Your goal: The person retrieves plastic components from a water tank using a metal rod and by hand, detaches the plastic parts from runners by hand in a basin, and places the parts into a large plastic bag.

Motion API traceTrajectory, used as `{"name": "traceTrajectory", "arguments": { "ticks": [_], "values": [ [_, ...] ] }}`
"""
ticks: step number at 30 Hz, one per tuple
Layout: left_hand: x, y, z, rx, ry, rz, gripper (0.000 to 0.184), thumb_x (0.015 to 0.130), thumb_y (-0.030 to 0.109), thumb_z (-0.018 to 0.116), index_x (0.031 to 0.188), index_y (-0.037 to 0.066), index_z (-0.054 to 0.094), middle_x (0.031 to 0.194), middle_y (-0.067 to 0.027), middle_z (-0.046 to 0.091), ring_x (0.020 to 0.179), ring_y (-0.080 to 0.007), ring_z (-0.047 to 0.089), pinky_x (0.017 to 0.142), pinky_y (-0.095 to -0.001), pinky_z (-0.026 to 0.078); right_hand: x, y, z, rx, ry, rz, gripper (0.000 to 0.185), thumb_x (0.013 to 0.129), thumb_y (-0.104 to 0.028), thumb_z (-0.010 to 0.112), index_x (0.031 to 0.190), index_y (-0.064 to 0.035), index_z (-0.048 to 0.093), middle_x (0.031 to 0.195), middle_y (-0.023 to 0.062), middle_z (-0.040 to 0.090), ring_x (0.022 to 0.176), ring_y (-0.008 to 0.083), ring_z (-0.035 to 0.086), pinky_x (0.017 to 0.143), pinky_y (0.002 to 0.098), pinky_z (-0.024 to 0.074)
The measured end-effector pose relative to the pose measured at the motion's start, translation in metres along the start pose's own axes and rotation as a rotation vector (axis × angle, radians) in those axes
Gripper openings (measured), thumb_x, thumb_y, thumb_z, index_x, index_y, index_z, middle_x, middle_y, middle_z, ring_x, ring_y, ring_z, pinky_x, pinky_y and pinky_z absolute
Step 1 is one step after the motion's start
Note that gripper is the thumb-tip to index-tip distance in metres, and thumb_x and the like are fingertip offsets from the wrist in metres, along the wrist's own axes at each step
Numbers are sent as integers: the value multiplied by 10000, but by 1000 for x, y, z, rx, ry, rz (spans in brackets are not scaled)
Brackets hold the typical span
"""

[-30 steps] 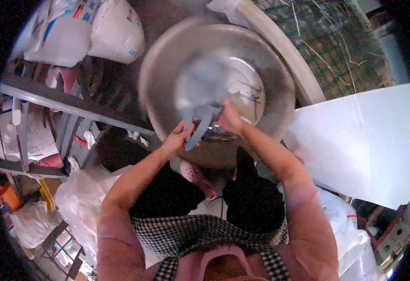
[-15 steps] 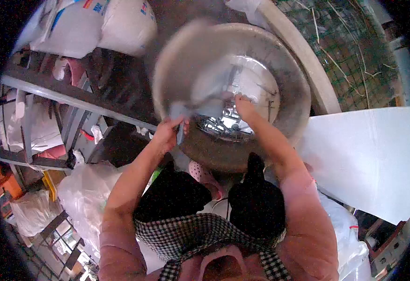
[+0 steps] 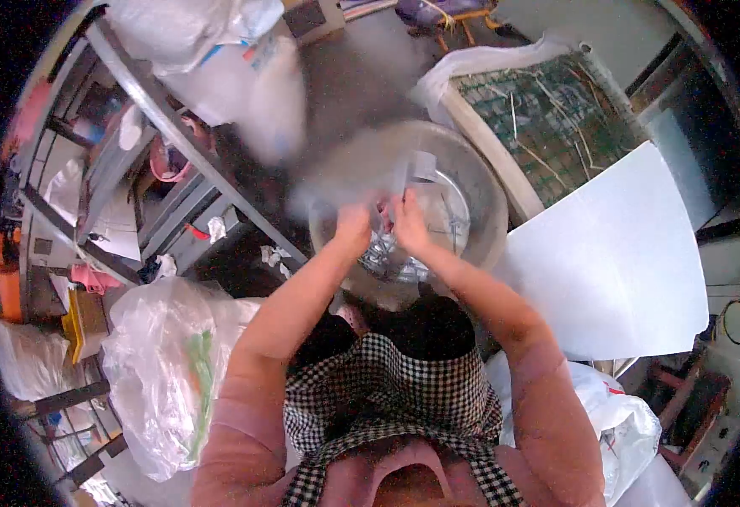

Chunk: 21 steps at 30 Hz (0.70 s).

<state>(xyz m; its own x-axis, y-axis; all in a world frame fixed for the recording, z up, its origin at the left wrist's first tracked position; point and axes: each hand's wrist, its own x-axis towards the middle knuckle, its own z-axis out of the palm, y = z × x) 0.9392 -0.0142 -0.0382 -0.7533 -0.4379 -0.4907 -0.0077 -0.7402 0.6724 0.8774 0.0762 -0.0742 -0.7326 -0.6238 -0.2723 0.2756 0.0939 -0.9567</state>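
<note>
A large round basin (image 3: pixel 490 190) stands on the floor in front of my knees, with several small grey, shiny pieces (image 3: pixel 378 258) lying in its bottom. Both hands are close together over it. My right hand (image 3: pixel 410 221) is closed, its fingers around a thin grey strip-like piece (image 3: pixel 400 173) that points away from me. Just beside it, my left hand (image 3: pixel 354 226) is closed too; its fingertips are turned away, and what they hold is hidden. A whitish motion smear reaches from the hands toward the basin's far left rim.
A grey metal rack (image 3: pixel 167 122) stands at left, with a clear plastic bag (image 3: pixel 155 363) nearer me. White sacks (image 3: pixel 256 93) lie beyond the basin. To the right are a frame with green netting (image 3: pixel 526 118), a white board (image 3: pixel 611 258) and a white bag (image 3: pixel 623 431).
My left hand has moved right, up against my right hand, from the basin's left rim. The grey piece it held is no longer clear. The camera view has shifted, showing more beyond the basin.
</note>
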Motion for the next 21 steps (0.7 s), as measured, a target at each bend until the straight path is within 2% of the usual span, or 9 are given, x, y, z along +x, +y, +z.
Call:
{"name": "traceTrajectory", "arguments": {
  "ticks": [2,4,7,11,13,14,16,18,21],
  "values": [
    [-15,6,18,204,105,185,319,803,163,601,1062,17,486,927,-73,594,782,-168,562,697,-315,450,-8,-13,4,-49,-54,-108,233,902,-215,377,977,-1,320,742,176,517,565,326,526,539,431,415],
    [-6,-1,10,244,191,228,356,767,139,639,1072,28,493,935,-57,594,816,-168,558,743,-311,440,-9,-10,3,-434,74,-527,226,895,-207,387,987,-9,330,758,211,531,590,368,533,556,439,417],
    [-1,-8,4,542,167,418,399,722,70,664,1080,13,496,973,-63,594,877,-180,559,788,-314,433,-35,-37,-1,-507,-23,-292,241,886,-194,399,1009,4,335,776,251,538,680,407,537,607,446,419],
    [-26,-12,12,379,17,581,373,709,56,670,1047,6,520,960,-65,599,871,-169,561,781,-309,436,-36,-37,-18,-730,-83,-319,307,873,-202,435,1052,30,344,779,267,541,760,414,536,657,445,418],
    [-22,-7,3,533,-1,603,412,687,86,690,1042,-9,502,952,-100,593,865,-190,558,772,-322,434,-37,-54,-42,-835,-264,-558,409,825,-230,520,1088,42,362,854,235,549,866,380,522,734,433,401],
    [-19,-6,-5,689,-10,622,456,665,116,710,1036,-25,485,945,-135,588,859,-212,554,762,-336,432,-37,-65,-51,-841,-259,-554,409,825,-230,520,1088,42,362,854,235,549,866,380,522,734,433,401],
    [-16,-8,-9,702,-70,676,442,662,135,714,1020,-22,507,928,-145,603,862,-221,569,767,-344,431,-42,-96,-64,-1180,379,-840,529,741,-283,615,1112,25,399,962,200,536,953,362,485,796,415,376],
    [-39,3,7,979,-103,721,469,658,154,717,1041,-11,503,945,-152,599,879,-255,572,774,-356,429,-22,-83,-73,-1217,267,-775,581,690,-267,644,1131,15,391,1004,177,525,994,344,465,821,425,355],
    [-34,-22,5,997,-146,775,470,665,148,703,1055,-9,494,945,-180,591,889,-303,569,778,-360,428,-4,-62,-72,-1282,132,-562,654,623,-258,679,1147,6,391,1042,157,517,1033,327,448,837,448,339]
  ]
}}
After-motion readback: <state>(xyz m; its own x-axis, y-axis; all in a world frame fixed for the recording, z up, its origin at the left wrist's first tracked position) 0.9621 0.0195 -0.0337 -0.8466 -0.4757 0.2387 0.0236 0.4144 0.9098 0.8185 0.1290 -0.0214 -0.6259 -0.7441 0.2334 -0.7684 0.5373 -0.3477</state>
